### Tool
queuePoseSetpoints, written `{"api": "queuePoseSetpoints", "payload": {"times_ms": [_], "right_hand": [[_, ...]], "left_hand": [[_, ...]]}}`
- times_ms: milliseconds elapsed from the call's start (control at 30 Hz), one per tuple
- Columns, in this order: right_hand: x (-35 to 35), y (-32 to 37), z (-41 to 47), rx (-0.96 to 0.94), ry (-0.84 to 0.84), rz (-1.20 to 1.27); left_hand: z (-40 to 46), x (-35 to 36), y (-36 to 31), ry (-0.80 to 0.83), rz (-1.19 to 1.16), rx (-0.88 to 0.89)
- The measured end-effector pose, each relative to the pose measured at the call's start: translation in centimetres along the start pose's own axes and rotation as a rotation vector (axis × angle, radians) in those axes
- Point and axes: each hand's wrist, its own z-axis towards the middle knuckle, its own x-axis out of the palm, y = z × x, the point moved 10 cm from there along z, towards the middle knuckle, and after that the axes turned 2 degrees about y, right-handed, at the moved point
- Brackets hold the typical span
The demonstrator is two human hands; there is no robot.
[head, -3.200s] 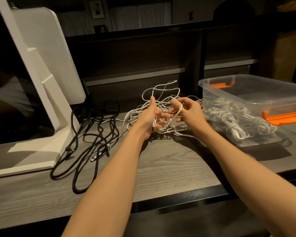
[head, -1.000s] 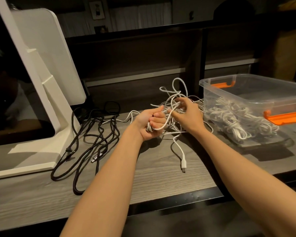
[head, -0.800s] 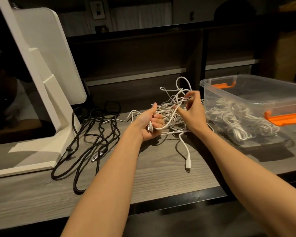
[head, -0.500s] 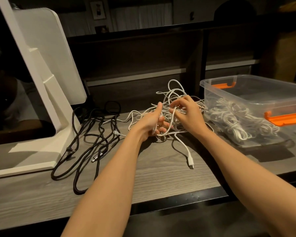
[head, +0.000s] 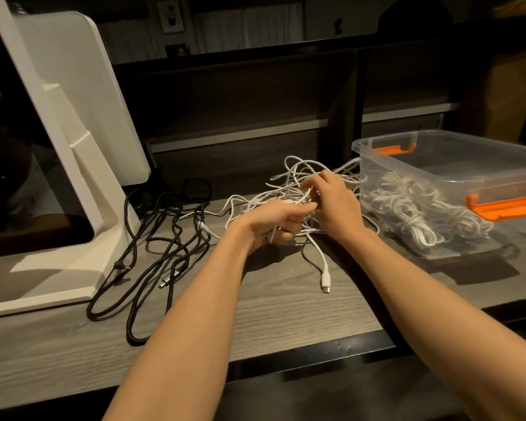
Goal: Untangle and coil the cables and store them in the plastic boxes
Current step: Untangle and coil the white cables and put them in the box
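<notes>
Grey wood-grain tabletop [head: 286, 311], dark shelving behind. Left hand [head: 274, 221] and right hand [head: 336, 202] both gripping strands of white cable tangle [head: 298, 183] mid-tabletop, one plug end [head: 325, 281] trailing toward the front edge. Just right, clear plastic box [head: 456, 165] holding coiled white cables [head: 422, 214]; left, black cables [head: 164, 238] beside white monitor stand [head: 73, 177].

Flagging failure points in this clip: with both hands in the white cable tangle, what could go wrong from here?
1. The left hand grips strands while the right hand pinches a loop in the white cable tangle; pulling apart could tighten knots.
2. The loose white USB-C plug lies near the desk edge and could snag or whip.
3. Strands reach toward the black cables; dragging may mix both piles.
</notes>
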Motion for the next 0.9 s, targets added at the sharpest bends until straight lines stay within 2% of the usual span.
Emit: {"api": "queuePoseSetpoints", "payload": {"times_ms": [100, 167, 267, 333, 467, 567, 700, 767, 833, 900], "right_hand": [[-0.4, -0.7, -0.1, 0.05, -0.033, -0.029], [-0.4, -1.1, 0.0, 0.087, -0.023, -0.087], [-0.4, -0.9, 0.0, 0.097, -0.042, -0.156], [-0.2, -0.7, 0.0, 0.094, -0.046, -0.15], [0.0, -0.7, 0.1, 0.112, -0.033, -0.061], [0.3, -1.3, 0.0, 0.162, -0.006, 0.01], [0.3, -1.5, -0.1, 0.18, 0.015, 0.019], [0.6, -1.8, 0.0, 0.188, 0.031, 0.011], [0.9, -3.0, 0.0, 0.247, 0.037, 0.066], [0.6, -4.4, 0.1, 0.298, 0.023, 0.138]], "left_hand": [[0.0, 0.0, -0.1, -0.007, -0.069, 0.023], [0.1, -1.2, -0.2, -0.154, -0.144, 0.067], [-0.3, -3.7, -0.6, -0.451, -0.075, 0.164], [-0.5, -3.9, -0.8, -0.526, -0.099, 0.214], [-0.2, -3.1, -1.8, -0.454, -0.337, 0.369], [-0.4, -2.8, -2.3, -0.405, -0.39, 0.44], [-1.2, -4.2, -2.2, -0.525, -0.41, 0.465], [-1.3, -4.9, -1.9, -0.57, -0.515, 0.437], [-0.8, -4.8, -0.8, -0.523, -0.722, 0.332], [-0.4, -4.4, 0.7, -0.474, -0.798, 0.192]]}}
